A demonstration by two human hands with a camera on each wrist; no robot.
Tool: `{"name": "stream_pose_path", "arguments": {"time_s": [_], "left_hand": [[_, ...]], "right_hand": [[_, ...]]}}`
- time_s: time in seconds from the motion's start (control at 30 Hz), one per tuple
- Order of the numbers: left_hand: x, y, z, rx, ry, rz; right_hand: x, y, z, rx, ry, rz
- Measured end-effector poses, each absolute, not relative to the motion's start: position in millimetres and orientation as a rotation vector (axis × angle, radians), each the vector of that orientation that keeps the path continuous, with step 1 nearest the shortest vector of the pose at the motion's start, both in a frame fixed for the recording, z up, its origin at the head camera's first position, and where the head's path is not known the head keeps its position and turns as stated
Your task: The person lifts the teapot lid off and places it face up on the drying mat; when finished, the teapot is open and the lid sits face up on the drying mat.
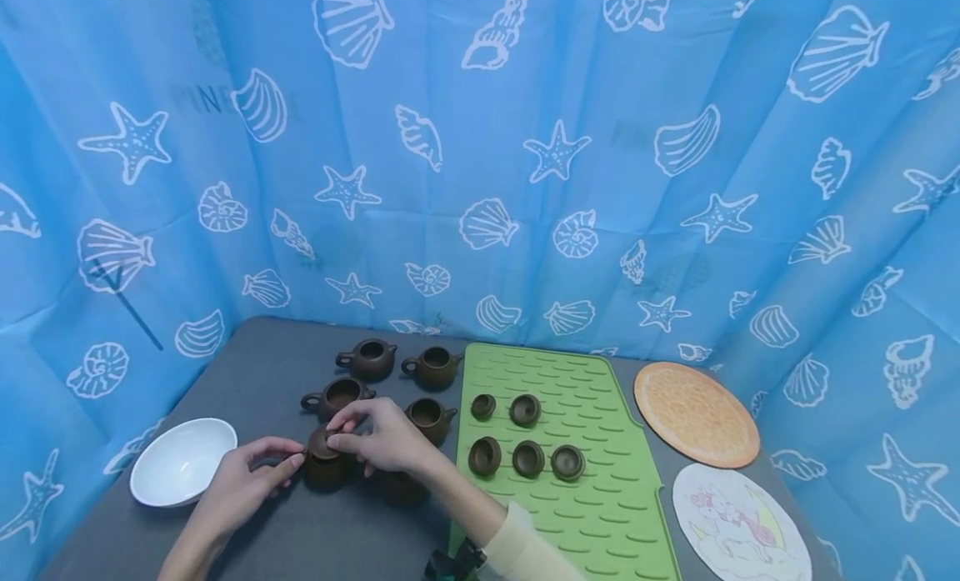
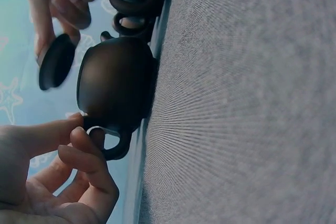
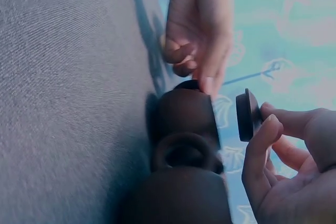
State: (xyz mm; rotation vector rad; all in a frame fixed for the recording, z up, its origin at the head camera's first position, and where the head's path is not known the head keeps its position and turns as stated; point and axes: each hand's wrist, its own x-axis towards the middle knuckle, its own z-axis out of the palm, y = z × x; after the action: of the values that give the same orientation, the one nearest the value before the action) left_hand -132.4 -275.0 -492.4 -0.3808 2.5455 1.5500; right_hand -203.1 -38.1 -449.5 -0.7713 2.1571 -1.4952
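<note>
My left hand (image 1: 251,481) pinches the looped handle (image 2: 122,146) of a small dark brown teapot (image 1: 324,477), which stands on the grey table. Thumb and fingertips of my right hand (image 1: 386,438) hold a round teapot lid (image 3: 247,116) by its top. That lid (image 2: 58,62) hangs tilted just above the teapot's mouth, with a gap between them in both wrist views. Under my right forearm another teapot (image 1: 401,488) is partly hidden. Behind stand more open-topped teapots, among them one (image 1: 341,395) just beyond my right hand.
A green mat (image 1: 555,523) carries several dark lids (image 1: 528,458). On the left stands a white bowl (image 1: 183,463). To the right lie a round orange-brown mat (image 1: 697,414) and a round board with a unicorn picture (image 1: 741,523). A blue shell-print curtain (image 1: 480,147) surrounds the table.
</note>
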Motion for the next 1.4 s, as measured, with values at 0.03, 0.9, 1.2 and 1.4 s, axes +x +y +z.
{"name": "stream_pose_path", "arguments": {"time_s": [0.03, 0.9, 1.2, 1.4], "left_hand": [[-132.7, -274.6, -492.6, -0.382, 2.544, 1.549], [-135.4, -273.9, -493.5, -0.412, 2.524, 1.539], [-133.8, -275.2, -492.1, -0.413, 2.514, 1.525], [-134.2, -274.2, -490.9, -0.406, 2.514, 1.508]], "right_hand": [[-202.4, -34.4, -448.1, -0.780, 2.157, -1.504], [-229.4, 142.1, -421.7, -0.860, 1.946, -1.635], [-235.3, 195.0, -426.3, -0.828, 2.138, -1.600], [-235.9, 221.7, -429.3, -0.781, 2.198, -1.575]]}}
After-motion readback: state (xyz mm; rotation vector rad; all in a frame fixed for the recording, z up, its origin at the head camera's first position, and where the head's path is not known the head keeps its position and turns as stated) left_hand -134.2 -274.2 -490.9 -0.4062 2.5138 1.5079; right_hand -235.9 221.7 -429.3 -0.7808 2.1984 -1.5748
